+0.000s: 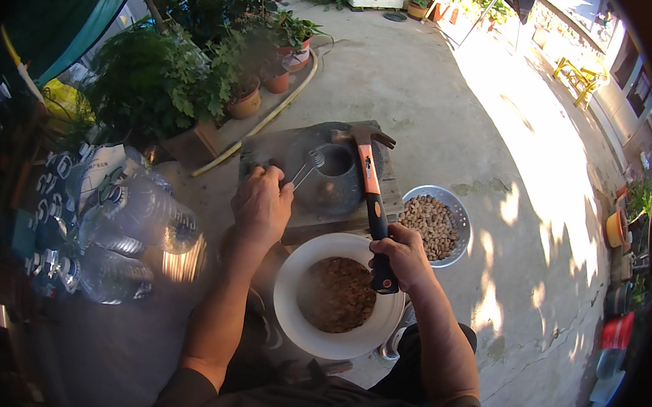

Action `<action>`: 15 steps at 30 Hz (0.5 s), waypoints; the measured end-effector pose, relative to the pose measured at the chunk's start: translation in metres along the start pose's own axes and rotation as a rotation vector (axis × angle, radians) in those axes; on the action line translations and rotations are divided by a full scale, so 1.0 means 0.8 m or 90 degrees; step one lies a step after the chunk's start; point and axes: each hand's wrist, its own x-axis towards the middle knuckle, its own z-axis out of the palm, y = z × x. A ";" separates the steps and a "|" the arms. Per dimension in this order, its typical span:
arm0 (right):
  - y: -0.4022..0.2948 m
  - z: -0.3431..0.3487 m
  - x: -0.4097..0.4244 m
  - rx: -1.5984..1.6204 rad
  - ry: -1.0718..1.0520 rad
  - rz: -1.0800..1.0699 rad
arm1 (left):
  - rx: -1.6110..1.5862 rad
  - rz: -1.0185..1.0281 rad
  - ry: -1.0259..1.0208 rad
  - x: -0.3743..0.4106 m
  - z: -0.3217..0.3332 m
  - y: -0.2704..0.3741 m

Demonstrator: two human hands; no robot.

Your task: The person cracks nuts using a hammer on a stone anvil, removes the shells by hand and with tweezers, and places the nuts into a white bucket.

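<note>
My right hand (403, 255) grips the black lower handle of a claw hammer (369, 169), whose steel head lies over the far right part of a round dark stone block (307, 145) with a hollow in it. My left hand (263, 202) is at the block's left side, its fingers closed around the end of a thin wire tool (307, 171) with a coiled tip, which points toward the hollow. The block sits on a wooden board (316, 222). Nearer to me stands a white basin (290, 314) holding brown pieces. A perforated metal colander (464, 236) of tan nuts or pits is right of the board.
Clear plastic bottles (126, 229) are heaped at the left. Beyond them are potted plants (245, 98) and a yellowish hose (278, 109) along the concrete floor (402, 84). A yellow chair (581, 79) stands far right, with pots and a red container (616, 330) nearer along that edge.
</note>
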 end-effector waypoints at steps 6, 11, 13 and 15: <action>0.001 -0.004 0.009 0.209 -0.134 0.093 | -0.343 -0.166 -0.148 -0.005 0.048 -0.082; 0.009 -0.010 0.014 0.312 -0.157 0.121 | -0.597 -0.300 -0.274 -0.010 0.055 -0.075; 0.005 -0.006 0.012 0.305 -0.151 0.121 | -0.623 -0.225 -0.276 -0.012 0.060 -0.082; 0.004 -0.003 0.011 0.302 -0.154 0.122 | -0.608 0.022 -0.198 -0.011 0.068 -0.097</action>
